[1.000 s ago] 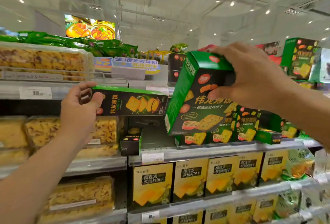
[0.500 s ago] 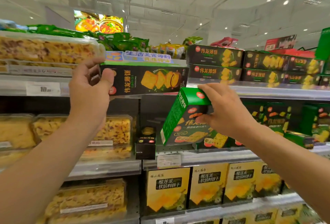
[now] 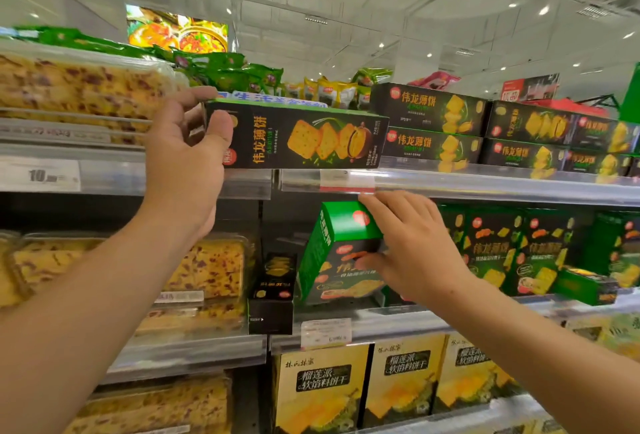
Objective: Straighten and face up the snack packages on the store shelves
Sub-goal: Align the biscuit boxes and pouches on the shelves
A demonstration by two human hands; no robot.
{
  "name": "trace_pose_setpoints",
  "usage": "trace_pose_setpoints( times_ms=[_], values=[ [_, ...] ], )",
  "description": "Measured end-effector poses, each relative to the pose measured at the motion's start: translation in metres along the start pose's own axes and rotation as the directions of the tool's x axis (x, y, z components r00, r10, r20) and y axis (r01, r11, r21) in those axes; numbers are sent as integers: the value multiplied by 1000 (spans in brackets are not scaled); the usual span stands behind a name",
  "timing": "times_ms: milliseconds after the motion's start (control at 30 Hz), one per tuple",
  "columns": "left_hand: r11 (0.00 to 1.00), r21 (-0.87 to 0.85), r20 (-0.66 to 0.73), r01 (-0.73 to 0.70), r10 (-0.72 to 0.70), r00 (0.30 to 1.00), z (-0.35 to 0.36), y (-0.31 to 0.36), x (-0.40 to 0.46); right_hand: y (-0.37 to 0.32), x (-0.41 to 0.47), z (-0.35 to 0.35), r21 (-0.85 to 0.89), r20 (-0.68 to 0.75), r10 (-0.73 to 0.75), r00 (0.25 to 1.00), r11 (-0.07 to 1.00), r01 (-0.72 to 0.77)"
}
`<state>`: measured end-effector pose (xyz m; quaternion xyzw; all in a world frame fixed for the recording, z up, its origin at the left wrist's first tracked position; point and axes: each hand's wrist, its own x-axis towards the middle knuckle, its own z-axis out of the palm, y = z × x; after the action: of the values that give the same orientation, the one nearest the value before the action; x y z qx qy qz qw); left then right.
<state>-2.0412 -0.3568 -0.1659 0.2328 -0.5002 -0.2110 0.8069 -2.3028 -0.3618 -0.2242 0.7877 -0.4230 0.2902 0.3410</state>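
My left hand (image 3: 188,156) grips the left end of a long black cracker box (image 3: 304,137) with a green top, held level at the upper shelf's front edge (image 3: 485,187), beside two stacked boxes of the same kind (image 3: 429,115). My right hand (image 3: 412,246) holds a tall green and black cracker box (image 3: 332,253) by its upper right part, fingers over the top edge and thumb on its front. That box stands tilted to the left on the middle shelf (image 3: 367,322), left of a row of upright matching boxes (image 3: 498,250).
A small black box (image 3: 272,293) stands at the middle shelf's left edge. Clear trays of yellow cake (image 3: 207,271) fill the left bay. Yellow durian cracker boxes (image 3: 320,388) line the shelf below. A green box (image 3: 585,286) lies on its side at the right.
My left hand has carried the long black box up and right to the upper shelf. My right hand has lowered the green box from in front of the shelves into the middle shelf.
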Motion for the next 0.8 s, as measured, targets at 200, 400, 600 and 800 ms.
trace_pose_setpoints(
  times_ms=[200, 400, 600, 800],
  values=[
    [1000, 6, 10, -5, 5, 1000, 4, -6, 3, 5, -18, 32, 7, -33, 30, 999, 1000, -30],
    [1000, 8, -1, 10, -10, 1000, 7, -12, 5, 17, -5, 44, 40, 67, 132, 989, 990, -135],
    [999, 39, 5, -26, 26, 1000, 7, -9, 10, 28, -3, 53, -11, 50, 31, 998, 999, -30],
    [999, 32, -4, -17, 18, 1000, 11, -10, 12, 25, 23, 71, 15, 198, 11, 980, 1000, -14]
  ],
)
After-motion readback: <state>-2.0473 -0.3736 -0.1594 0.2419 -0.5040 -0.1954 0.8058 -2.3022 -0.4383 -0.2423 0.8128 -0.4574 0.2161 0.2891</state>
